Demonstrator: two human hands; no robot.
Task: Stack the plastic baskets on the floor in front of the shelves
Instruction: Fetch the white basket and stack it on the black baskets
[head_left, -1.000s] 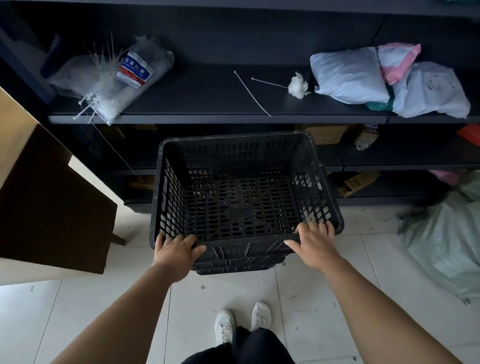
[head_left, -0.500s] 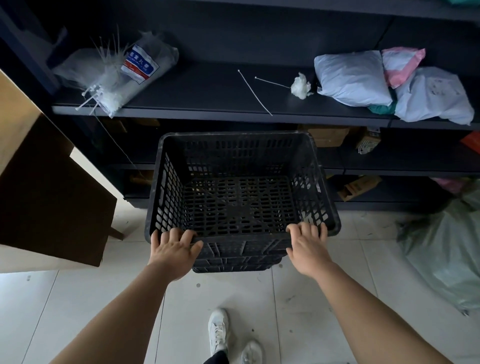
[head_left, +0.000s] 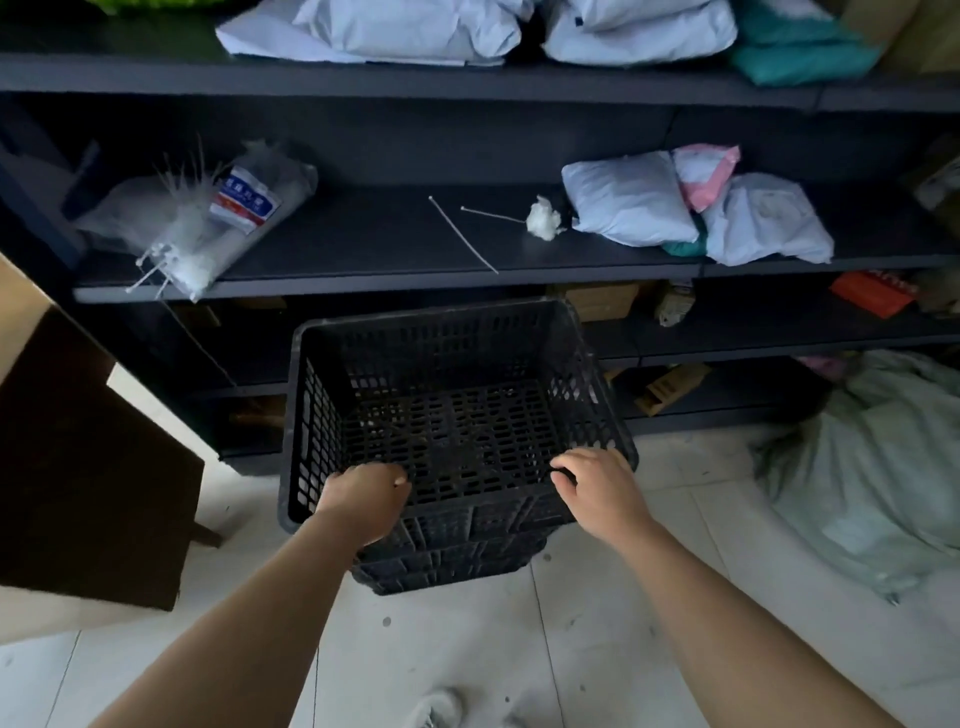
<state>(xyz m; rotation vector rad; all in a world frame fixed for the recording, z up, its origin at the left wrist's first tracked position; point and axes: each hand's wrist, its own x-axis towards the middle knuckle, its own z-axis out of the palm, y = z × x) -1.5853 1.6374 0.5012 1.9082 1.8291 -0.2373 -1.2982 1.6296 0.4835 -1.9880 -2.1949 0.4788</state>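
Observation:
A black slatted plastic basket (head_left: 447, 358) sits nested on top of other black baskets (head_left: 447, 564) on the tiled floor, right in front of the dark shelves (head_left: 395, 270). The stack leans slightly to the left. My left hand (head_left: 363, 501) curls over the near rim of the top basket at its left part. My right hand (head_left: 597, 486) grips the same near rim towards the right corner. Both sets of fingers hook inside the basket.
A brown cardboard box (head_left: 78, 467) stands at the left, close to the stack. A large pale green sack (head_left: 872, 467) lies on the floor at the right. Parcels (head_left: 628, 202) and a bag of cable ties (head_left: 208, 218) lie on the shelves. My shoe (head_left: 436, 709) shows below.
My fingers have curled over the near rim and now grip it instead of resting flat. My view has tilted up, showing a higher shelf with more parcels.

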